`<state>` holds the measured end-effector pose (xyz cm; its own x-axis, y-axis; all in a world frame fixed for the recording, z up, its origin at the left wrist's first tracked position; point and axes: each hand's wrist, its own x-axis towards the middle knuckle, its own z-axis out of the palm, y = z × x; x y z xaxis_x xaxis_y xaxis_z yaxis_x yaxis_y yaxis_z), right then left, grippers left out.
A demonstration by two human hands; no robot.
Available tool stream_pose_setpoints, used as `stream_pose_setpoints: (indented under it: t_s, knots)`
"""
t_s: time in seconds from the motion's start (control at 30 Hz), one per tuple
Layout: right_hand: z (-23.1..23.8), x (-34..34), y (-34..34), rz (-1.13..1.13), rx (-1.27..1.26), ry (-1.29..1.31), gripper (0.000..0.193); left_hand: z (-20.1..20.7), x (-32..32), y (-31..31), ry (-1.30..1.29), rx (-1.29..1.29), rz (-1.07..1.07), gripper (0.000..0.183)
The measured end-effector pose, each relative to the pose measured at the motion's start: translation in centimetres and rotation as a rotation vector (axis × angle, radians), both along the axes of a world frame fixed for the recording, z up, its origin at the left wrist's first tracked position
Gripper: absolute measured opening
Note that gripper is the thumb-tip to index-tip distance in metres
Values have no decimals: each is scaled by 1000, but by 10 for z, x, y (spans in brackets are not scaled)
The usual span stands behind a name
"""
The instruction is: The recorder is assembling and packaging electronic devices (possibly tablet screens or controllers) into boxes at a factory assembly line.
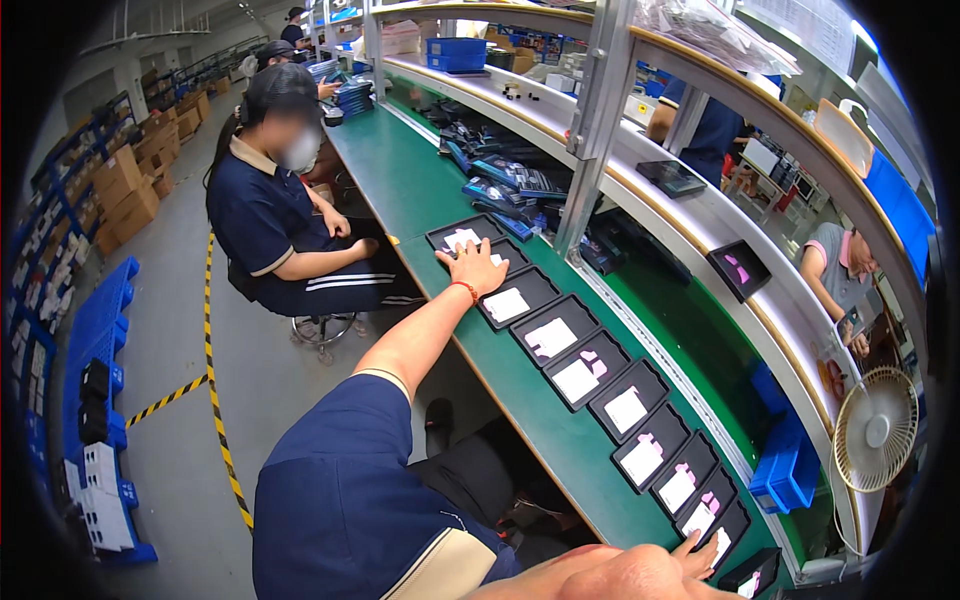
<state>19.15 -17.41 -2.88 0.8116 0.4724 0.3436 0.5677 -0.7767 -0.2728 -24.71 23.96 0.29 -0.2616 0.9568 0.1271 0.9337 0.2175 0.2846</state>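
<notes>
Basically, biggest item is the green bench (390, 185), running from 11 o'clock down to 5. Pale shelf (633, 150) arcs along its far side, 12 to 4. Seated co-worker (265, 210) at 10 o'clock, forearms near the lap. Blue pallet (100, 325) on the floor at 9. Fan (877, 430) at 4, blue bin (790, 465) just inside it. Pile of dark and blue packages (510, 178) at 12.

Black trays sit in a row on the bench, centre to 5 o'clock: far tray (486, 226) just above centre, near tray (740, 522) at 5. Left hand (474, 268) at centre: palm down over the far end of the row, fingers spread, not clenched. Right hand (700, 555) at 5, fingers at a white card (722, 543) in the near tray; can't tell if it's gripping or just touching. White inserts in the other trays too, several with pink pieces (590, 362). Red wristband (463, 288) on left wrist.
</notes>
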Motion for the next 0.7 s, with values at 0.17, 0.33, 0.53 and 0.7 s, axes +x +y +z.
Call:
stream_pose_setpoints:
  t_s: [0.17,0.33,0.53,0.7]
  knots:
    - [-8,13,7,3,-76,45,55,0,-12,-4,-5,-26,35,67]
    - [-9,15,5,-17,-109,60,54,2,-10,-4,-10,-31,33,67]
    - [-31,39,2,-19,-84,30,54,1,-7,-5,-6,-29,33,66]
    - [-38,48,-1,47,-50,-7,55,0,-8,-4,-14,-43,30,67]
